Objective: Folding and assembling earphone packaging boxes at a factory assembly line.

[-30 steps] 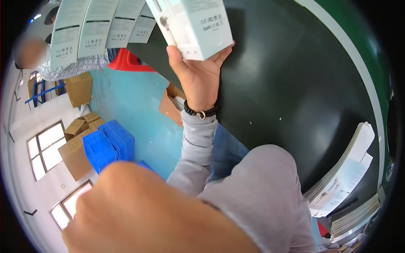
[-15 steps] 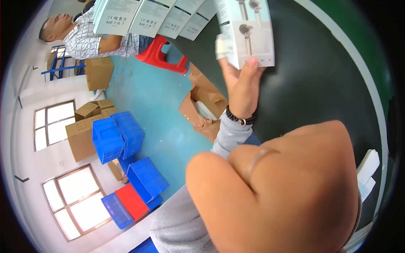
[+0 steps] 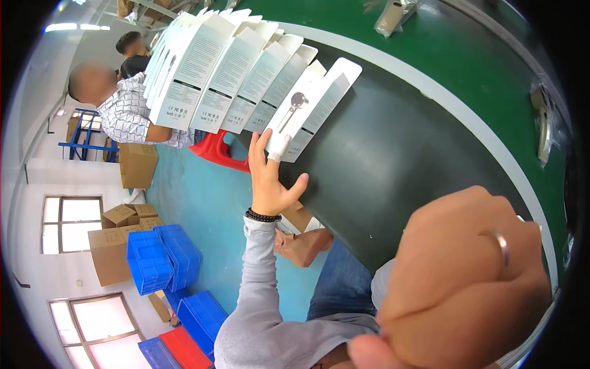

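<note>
My left hand (image 3: 270, 181), with a dark beaded bracelet and a white wrap on one finger, is open with its fingers spread. Its fingertips are at the lower edge of a white carton (image 3: 301, 114) printed with a handheld device. That carton leans at the near end of a row of similar cartons (image 3: 212, 83) on the dark table (image 3: 369, 147). Very close on the right, my right hand (image 3: 461, 277), wearing a ring, looms large with its fingers curled closed. Whatever they hold, if anything, is hidden.
A red stool (image 3: 221, 154) stands beyond the table edge, near a seated person in a checked shirt (image 3: 126, 111). Torn brown paper (image 3: 301, 246) lies below the table. Blue crates (image 3: 163, 258) and cardboard boxes (image 3: 107, 255) fill the left. Bagged items (image 3: 393, 17) lie on the green surface.
The carton my left hand gripped now leans at the end of the row, and that hand has opened. My view has shifted, showing more of the row. My right hand sits further right.
</note>
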Demonstrator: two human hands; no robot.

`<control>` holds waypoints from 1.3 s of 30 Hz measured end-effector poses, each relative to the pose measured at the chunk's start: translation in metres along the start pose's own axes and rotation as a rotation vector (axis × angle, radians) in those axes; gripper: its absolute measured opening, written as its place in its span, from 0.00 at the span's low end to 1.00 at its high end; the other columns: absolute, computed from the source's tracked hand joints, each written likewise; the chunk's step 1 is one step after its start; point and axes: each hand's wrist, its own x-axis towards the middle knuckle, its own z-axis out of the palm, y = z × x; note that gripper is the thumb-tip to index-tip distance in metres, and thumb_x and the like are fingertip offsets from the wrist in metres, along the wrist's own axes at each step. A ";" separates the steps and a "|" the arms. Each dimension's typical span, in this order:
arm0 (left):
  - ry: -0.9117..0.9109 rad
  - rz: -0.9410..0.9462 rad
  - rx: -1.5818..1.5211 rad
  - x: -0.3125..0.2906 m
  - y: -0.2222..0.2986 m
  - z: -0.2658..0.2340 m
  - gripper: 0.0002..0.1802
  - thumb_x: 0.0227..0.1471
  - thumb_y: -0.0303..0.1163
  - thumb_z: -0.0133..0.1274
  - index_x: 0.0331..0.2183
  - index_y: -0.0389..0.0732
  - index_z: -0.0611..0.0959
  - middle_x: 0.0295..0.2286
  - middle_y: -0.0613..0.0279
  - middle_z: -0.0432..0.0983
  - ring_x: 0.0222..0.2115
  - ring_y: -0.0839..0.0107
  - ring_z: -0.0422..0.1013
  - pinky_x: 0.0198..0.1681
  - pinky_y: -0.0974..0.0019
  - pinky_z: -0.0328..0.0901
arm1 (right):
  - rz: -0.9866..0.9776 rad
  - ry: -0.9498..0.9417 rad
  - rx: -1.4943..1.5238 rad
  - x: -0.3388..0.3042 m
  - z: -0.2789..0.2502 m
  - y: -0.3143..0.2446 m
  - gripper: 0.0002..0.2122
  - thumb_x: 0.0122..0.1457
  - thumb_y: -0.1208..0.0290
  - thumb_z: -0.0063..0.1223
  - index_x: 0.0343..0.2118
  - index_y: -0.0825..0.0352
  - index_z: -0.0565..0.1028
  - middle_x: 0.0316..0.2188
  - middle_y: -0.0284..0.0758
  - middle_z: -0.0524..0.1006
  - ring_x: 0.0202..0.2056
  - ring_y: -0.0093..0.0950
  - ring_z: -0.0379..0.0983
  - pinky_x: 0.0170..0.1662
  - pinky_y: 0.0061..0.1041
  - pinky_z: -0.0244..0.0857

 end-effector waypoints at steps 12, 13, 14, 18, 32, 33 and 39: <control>0.498 -0.188 0.166 0.003 -0.010 0.055 0.22 0.39 0.23 0.53 0.40 0.28 0.70 0.51 0.42 0.55 0.54 0.37 0.47 0.55 0.43 0.44 | 0.116 0.839 0.642 0.156 0.088 0.039 0.09 0.54 0.69 0.50 0.25 0.64 0.63 0.13 0.35 0.69 0.11 0.24 0.59 0.18 0.22 0.53; 0.506 -0.263 0.193 0.000 -0.010 0.055 0.27 0.39 0.24 0.53 0.45 0.29 0.68 0.52 0.41 0.51 0.54 0.36 0.44 0.56 0.43 0.43 | 0.169 0.691 0.578 0.147 0.099 0.045 0.09 0.55 0.71 0.49 0.24 0.65 0.63 0.15 0.37 0.69 0.12 0.23 0.59 0.18 0.22 0.54; 0.540 -0.274 0.081 -0.001 -0.011 0.056 0.31 0.40 0.25 0.53 0.49 0.31 0.65 0.53 0.39 0.49 0.55 0.37 0.42 0.56 0.44 0.43 | 0.277 0.685 0.514 0.137 0.113 0.045 0.08 0.54 0.71 0.50 0.24 0.66 0.63 0.17 0.38 0.70 0.14 0.23 0.61 0.20 0.21 0.55; 0.683 -0.217 -0.085 0.000 -0.007 0.052 0.31 0.41 0.26 0.54 0.49 0.33 0.65 0.51 0.42 0.53 0.54 0.42 0.45 0.55 0.46 0.43 | 0.453 0.656 -0.122 0.074 0.134 0.021 0.05 0.51 0.74 0.50 0.28 0.69 0.69 0.30 0.43 0.73 0.33 0.31 0.70 0.37 0.27 0.62; 0.757 -0.023 -0.208 -0.033 0.029 0.039 0.21 0.41 0.23 0.52 0.42 0.33 0.74 0.41 0.52 0.71 0.51 0.46 0.53 0.52 0.48 0.51 | 1.206 0.253 -1.320 -0.094 0.165 -0.076 0.31 0.45 0.73 0.59 0.54 0.65 0.61 0.53 0.53 0.58 0.54 0.49 0.55 0.55 0.36 0.52; 0.696 0.003 -0.287 -0.049 0.048 0.036 0.22 0.43 0.22 0.51 0.44 0.33 0.72 0.42 0.51 0.70 0.51 0.45 0.54 0.53 0.49 0.51 | 1.216 0.245 -1.286 -0.086 0.168 -0.076 0.28 0.46 0.76 0.57 0.53 0.66 0.63 0.52 0.53 0.60 0.54 0.49 0.56 0.55 0.35 0.52; 0.331 0.532 -0.912 -0.179 0.162 0.010 0.63 0.31 0.46 0.64 0.59 0.42 0.42 0.56 0.45 0.44 0.58 0.43 0.39 0.57 0.40 0.38 | 0.913 0.666 -1.303 -0.032 0.217 -0.137 0.06 0.50 0.77 0.52 0.31 0.73 0.75 0.21 0.42 0.76 0.23 0.38 0.74 0.27 0.27 0.67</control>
